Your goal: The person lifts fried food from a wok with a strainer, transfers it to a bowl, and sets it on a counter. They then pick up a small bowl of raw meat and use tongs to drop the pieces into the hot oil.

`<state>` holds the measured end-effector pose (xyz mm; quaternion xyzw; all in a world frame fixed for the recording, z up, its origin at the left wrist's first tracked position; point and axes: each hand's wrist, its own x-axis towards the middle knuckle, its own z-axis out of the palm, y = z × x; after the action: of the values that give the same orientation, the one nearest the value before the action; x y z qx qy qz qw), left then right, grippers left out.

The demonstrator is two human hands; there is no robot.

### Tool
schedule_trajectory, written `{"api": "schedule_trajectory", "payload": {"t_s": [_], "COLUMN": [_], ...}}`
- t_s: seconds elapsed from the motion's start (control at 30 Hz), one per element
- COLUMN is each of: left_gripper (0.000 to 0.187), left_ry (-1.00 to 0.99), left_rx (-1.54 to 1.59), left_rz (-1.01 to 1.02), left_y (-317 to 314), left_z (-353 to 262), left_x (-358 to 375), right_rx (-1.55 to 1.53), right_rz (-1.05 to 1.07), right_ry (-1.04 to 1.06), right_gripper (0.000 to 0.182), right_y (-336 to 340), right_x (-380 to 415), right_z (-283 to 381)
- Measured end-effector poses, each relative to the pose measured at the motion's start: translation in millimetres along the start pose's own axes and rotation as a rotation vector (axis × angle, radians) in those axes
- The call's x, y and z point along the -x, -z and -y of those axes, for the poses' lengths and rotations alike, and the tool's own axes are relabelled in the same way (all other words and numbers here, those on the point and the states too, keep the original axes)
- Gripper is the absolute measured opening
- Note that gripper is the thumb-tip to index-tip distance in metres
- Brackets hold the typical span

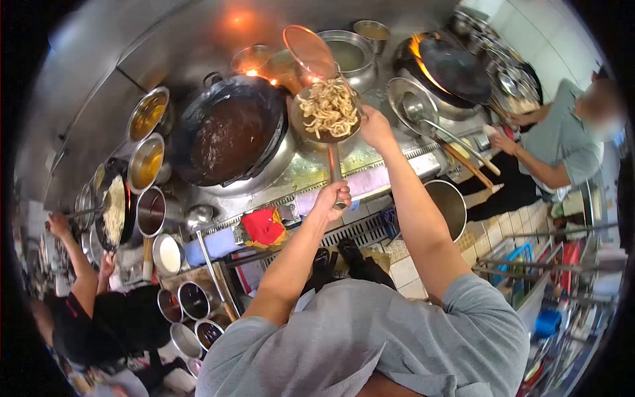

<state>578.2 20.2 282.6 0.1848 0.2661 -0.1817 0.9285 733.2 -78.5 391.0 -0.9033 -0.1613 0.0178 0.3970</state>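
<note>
My left hand (331,200) is closed around the metal handle of a round scoop (333,157). Pale brown strips of food (328,108) are heaped in its bowl, over the stove. My right hand (378,128) is closed at the scoop's right rim. A thin handle seems to run from it to a round mesh strainer (308,51), tilted up beyond the food and lit orange. What exactly the right fingers grip is partly hidden. Left of the scoop sits a large black wok (233,132) with dark oil in it.
At right, flames rise beside another wok (456,69); a ladle (415,106) rests in a basin nearby. A co-worker (562,139) stands at right, another (99,324) at left with a pan (114,208). Bowls of yellow liquid (147,162) and a red cloth (263,226) line the left side.
</note>
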Motion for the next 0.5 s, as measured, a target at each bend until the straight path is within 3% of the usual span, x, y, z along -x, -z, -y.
{"api": "schedule_trajectory", "payload": {"t_s": [0.1,0.23,0.33,0.4,0.43,0.47,0.5], "left_gripper": [0.015,0.017,0.018,0.018,0.019,0.019,0.011], "left_ry": [0.064,0.078,0.058,0.024,0.036,0.062,0.165], "left_rx": [-0.019,-0.163,-0.331,-0.504,-0.525,-0.554,-0.557], "left_rz": [0.028,0.08,0.084,0.005,0.029,0.062,0.104], "left_y": [17.1,25.9,40.8,33.7,36.7,41.7,47.7], "left_z": [-11.5,-26.0,-28.1,-20.1,-14.4,-8.1,-5.0], "left_x": [0.6,5.4,20.5,51.4,66.2,80.3,94.4], "right_rx": [-0.055,-0.068,-0.111,-0.101,-0.376,-1.047,-1.208], "right_rz": [-0.097,-0.36,-0.371,-0.516,-0.388,-0.291,-0.321], "right_ry": [-0.015,-0.101,-0.328,-0.177,-0.343,-0.595,-0.675], "right_gripper": [0.033,0.036,0.035,0.032,0.037,0.034,0.031], "right_y": [17.6,3.1,6.6,-10.0,-21.2,-0.4,3.0], "right_x": [32.9,89.5,175.2,236.3,264.8,302.1,331.3], "right_z": [30.8,11.4,-3.3,-47.6,-78.0,-50.1,-49.6]}}
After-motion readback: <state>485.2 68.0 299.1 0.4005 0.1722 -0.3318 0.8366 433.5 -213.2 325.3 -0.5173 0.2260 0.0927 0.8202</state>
